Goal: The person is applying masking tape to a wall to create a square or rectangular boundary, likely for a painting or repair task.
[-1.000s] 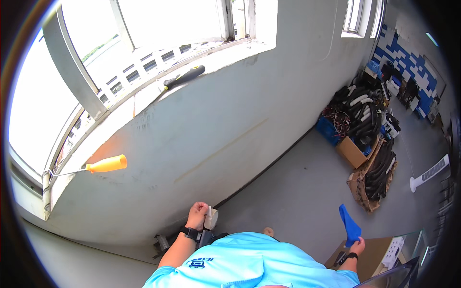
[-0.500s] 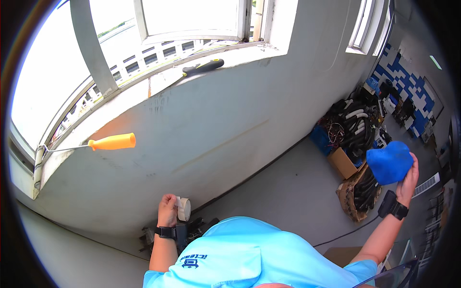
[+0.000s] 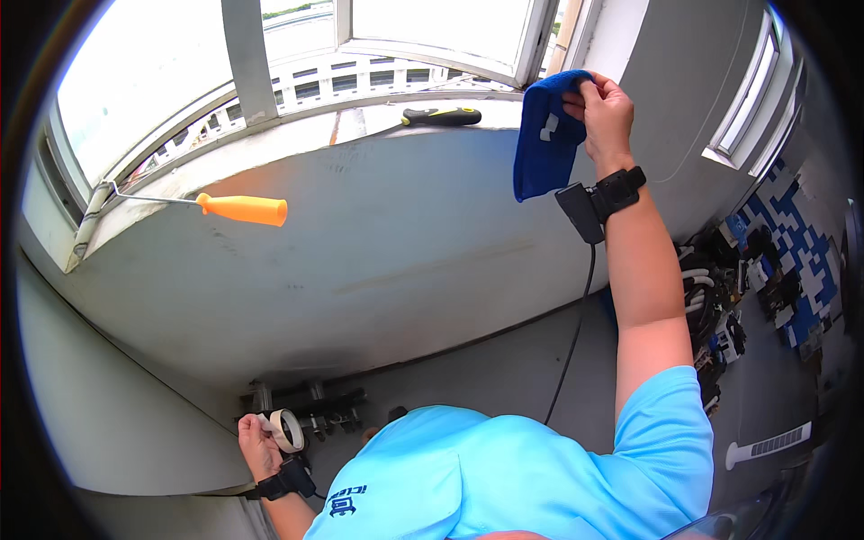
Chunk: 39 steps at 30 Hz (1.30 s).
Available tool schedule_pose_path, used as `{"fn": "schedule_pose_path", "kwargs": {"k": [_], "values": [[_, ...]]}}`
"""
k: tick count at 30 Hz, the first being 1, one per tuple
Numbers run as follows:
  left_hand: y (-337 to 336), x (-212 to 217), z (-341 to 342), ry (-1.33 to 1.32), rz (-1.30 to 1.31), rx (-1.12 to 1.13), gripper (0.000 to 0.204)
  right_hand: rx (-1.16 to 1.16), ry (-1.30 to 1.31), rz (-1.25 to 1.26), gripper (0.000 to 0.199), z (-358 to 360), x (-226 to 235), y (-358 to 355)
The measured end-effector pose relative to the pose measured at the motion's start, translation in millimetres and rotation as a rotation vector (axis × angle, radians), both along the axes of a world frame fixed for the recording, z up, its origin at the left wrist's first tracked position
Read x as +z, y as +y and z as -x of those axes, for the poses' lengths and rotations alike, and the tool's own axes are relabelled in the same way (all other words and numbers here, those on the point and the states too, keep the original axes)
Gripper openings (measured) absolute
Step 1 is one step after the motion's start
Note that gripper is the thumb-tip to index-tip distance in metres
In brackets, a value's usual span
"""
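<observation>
Cloth point(image 3: 545, 153) hangs pinched in the fingers of the right hand point(image 3: 608, 121), near the windowsill point(image 3: 310, 137)'s right end; grip it firmly. Fingers of the left hand point(image 3: 259, 447) hold tape point(image 3: 296, 430).

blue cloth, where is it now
In the head view, the blue cloth hangs from the right hand, upper right of centre, just right of the black-handled tool on the windowsill.

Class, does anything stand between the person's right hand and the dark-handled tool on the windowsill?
Yes, in this view: the blue cloth, held by the right hand, hangs between that hand and the dark-handled tool. Depth is unclear.
</observation>
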State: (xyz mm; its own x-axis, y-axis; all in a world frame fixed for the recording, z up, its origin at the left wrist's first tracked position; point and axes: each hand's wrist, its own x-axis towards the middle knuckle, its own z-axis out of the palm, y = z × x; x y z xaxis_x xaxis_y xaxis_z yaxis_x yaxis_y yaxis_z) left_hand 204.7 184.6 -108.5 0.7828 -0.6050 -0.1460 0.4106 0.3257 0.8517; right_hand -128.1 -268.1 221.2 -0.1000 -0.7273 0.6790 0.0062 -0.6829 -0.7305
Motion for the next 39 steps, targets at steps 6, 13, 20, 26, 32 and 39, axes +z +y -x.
{"fn": "schedule_pose_path", "kwargs": {"k": [6,13,20,26,32,39], "values": [[50.3,13.3,3.7,-0.146,-0.025,0.224,0.008,0.095,0.264,-0.050,0.039,-37.1,-29.9,-49.5],[32.2,24.4,8.1,-0.057,-0.034,0.168,0.008,0.050,0.139,0.115,0.027,-9.5,-19.5,-44.0],[-11.9,88.6,18.5,-0.109,0.126,-0.109,0.007,0.069,-0.044,0.118,0.022,36.4,-22.6,13.7],[-111.9,115.0,33.2,-0.198,0.028,-0.447,0.008,0.665,0.115,-0.118,0.021,-13.5,-99.1,105.0],[-159.2,106.7,50.2,-0.054,0.095,-0.642,0.013,0.929,0.388,-0.460,0.027,-92.6,-210.8,152.3],[-155.9,58.0,68.3,0.030,0.016,-0.588,0.016,0.936,0.573,-0.572,0.054,-126.3,-283.7,215.4]]}}
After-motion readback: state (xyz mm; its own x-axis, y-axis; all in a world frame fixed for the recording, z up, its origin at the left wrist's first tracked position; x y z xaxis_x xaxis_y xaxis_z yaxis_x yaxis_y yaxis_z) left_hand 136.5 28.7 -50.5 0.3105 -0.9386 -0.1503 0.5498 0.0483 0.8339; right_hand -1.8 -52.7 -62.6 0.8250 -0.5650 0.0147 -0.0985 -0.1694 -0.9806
